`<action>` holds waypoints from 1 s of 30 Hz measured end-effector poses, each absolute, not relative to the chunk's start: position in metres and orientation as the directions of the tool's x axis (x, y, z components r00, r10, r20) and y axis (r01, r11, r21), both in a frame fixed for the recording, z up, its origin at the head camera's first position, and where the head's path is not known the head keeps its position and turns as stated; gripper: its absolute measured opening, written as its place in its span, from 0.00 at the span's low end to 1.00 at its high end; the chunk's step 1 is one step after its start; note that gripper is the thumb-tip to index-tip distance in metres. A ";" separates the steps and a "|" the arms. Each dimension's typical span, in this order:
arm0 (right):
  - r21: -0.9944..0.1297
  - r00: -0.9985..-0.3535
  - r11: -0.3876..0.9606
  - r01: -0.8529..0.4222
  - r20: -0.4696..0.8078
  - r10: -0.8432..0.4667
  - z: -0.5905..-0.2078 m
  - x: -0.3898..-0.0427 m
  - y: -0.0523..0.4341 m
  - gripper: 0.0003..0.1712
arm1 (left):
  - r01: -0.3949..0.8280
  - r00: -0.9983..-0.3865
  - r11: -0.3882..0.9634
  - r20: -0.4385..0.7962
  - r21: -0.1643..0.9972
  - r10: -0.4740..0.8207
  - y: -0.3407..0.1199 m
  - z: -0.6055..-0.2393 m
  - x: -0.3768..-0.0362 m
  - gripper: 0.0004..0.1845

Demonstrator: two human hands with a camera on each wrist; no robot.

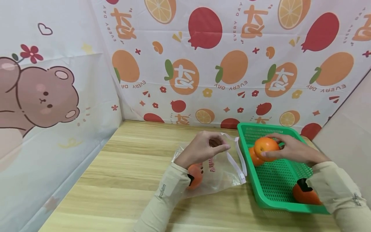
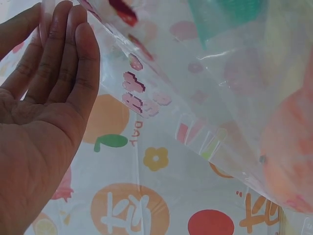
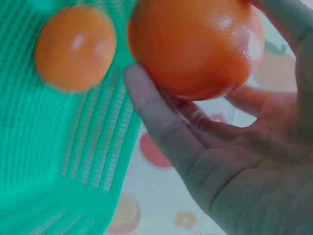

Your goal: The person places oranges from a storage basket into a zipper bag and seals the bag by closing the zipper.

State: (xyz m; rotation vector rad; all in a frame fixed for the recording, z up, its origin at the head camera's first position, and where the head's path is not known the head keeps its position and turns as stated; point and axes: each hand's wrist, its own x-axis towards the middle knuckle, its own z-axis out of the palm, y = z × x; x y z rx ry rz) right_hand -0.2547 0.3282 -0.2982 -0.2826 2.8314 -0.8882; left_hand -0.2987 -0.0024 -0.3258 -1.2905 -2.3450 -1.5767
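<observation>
My right hand [image 1: 292, 149] grips an orange [image 1: 265, 149] over the far left part of a green plastic basket [image 1: 262, 196]; in the right wrist view, fingers and thumb curve around the fruit [image 3: 195, 49]. Below it in the basket lies another orange [image 1: 255, 158], and one more orange [image 1: 305, 195] sits near the front right, partly hidden by my sleeve. My left hand [image 1: 203, 148] pinches the edge of a clear zip bag [image 1: 223, 180] between thumb and fingers. An orange [image 1: 195, 177] rests inside this bag, partly covered by my left wrist.
Both things stand on a wooden table [image 1: 116, 167]. A fruit-print cloth [image 1: 208, 103] hangs behind it, and a bear-print cloth [image 1: 58, 96] at the left. The bag's white zip strip [image 1: 236, 167] lies close to the basket's left wall.
</observation>
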 end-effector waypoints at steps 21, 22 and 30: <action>-0.922 -0.862 0.385 0.038 -0.225 -0.454 -0.299 -0.270 0.270 0.32 | 0.659 -0.637 0.136 0.452 0.740 0.625 0.002 -0.324 -0.301 0.05; -0.917 -0.863 0.396 0.048 -0.237 -0.446 -0.300 -0.271 0.268 0.33 | 0.662 -0.633 0.132 0.455 0.738 0.627 0.002 -0.323 -0.301 0.05; -0.869 -0.865 0.494 0.014 -0.259 -0.430 -0.308 -0.279 0.250 0.38 | 0.673 -0.621 0.133 0.459 0.727 0.635 0.003 -0.321 -0.303 0.05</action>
